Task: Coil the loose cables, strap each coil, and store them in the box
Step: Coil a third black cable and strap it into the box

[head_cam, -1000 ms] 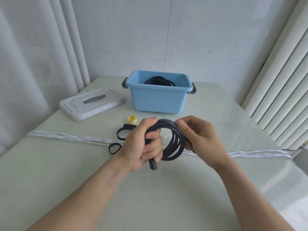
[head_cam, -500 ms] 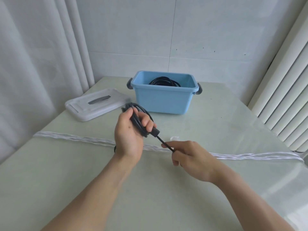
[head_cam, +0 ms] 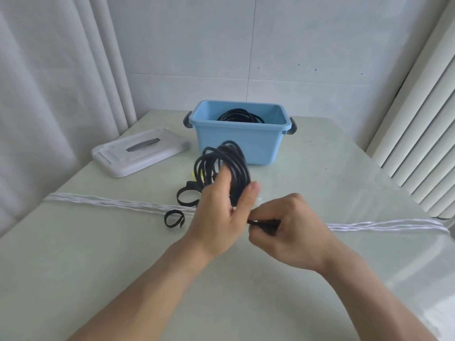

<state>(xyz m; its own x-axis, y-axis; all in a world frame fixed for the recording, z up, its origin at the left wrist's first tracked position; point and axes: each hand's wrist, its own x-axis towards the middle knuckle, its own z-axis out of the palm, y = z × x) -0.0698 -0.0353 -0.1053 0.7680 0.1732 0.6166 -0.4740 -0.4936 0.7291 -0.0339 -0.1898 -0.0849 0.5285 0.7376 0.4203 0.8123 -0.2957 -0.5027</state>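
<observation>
The black cable coil (head_cam: 222, 168), held up above the table (head_cam: 98, 267) just near of the blue box (head_cam: 236, 141), looks light and springy, so its loops will likely fan apart unless gripped across the whole bundle where they cross. The left hand (head_cam: 216, 217) grips the coil's lower part, fingers and thumb curled round it. The right hand (head_cam: 290, 230), just right of it, pinches the cable's plug end (head_cam: 261, 222).
</observation>
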